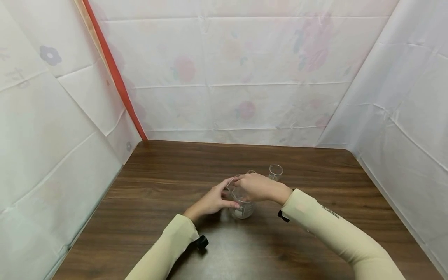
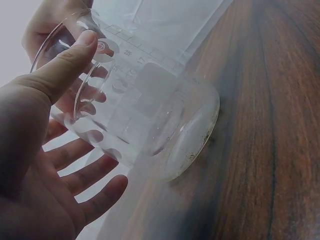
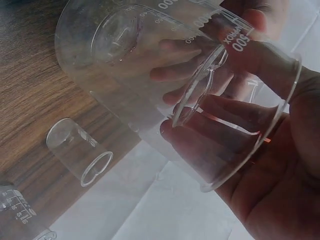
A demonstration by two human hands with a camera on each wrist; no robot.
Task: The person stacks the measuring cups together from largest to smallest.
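Note:
A large clear glass beaker (image 1: 244, 210) with white graduations stands on the table. My left hand (image 1: 214, 199) holds it from the left, thumb on the near side and fingers spread round the far side. Inside it sits a smaller glass beaker (image 3: 122, 37), seen through the outer wall in the right wrist view. My right hand (image 1: 257, 186) reaches in through the large beaker's mouth, thumb and fingers at the smaller one's rim, pinching it. From above, the right hand hides much of the opening.
Behind my right hand stands a narrow glass beaker (image 1: 275, 171). The right wrist view has a small beaker (image 3: 79, 151) and a graduated glass vessel (image 3: 21, 212) beside the large one. White patterned sheets (image 1: 224, 109) enclose the wooden table (image 1: 157, 186).

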